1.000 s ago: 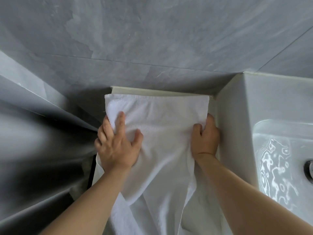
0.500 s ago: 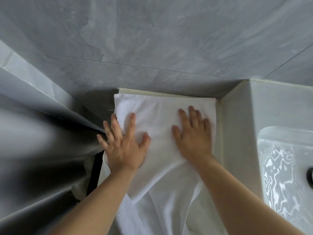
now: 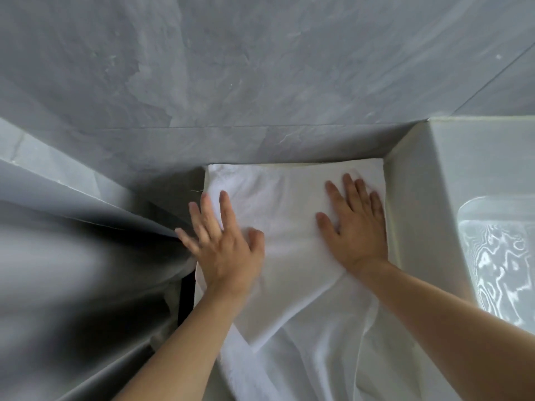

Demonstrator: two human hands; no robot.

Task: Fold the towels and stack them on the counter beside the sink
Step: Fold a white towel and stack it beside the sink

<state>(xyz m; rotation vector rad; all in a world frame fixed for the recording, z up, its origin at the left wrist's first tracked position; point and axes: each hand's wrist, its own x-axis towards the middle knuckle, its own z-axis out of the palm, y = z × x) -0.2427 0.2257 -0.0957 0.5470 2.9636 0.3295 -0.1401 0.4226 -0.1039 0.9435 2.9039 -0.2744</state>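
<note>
A grey marbled stone wall (image 3: 260,68) rises at the far side, a white rectangular sink (image 3: 477,227) at right. Between them, a white terry towel (image 3: 289,204) lies on the narrow counter, its near end hanging down. The left hand (image 3: 225,250) and right hand (image 3: 356,227) press flat on it, fingers spread and gripping nothing.

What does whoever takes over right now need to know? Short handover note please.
Left hand: flat, fingers spread, pressing the white towel near its left edge.
Right hand: flat, pressing the towel's right side, next to the sink wall.
Towel: spread on the counter ledge against the grey wall, its near part hanging off the front edge in loose folds.
Done: laid out and flattened.
Left: fold it, stack it; no other towels in view.
</note>
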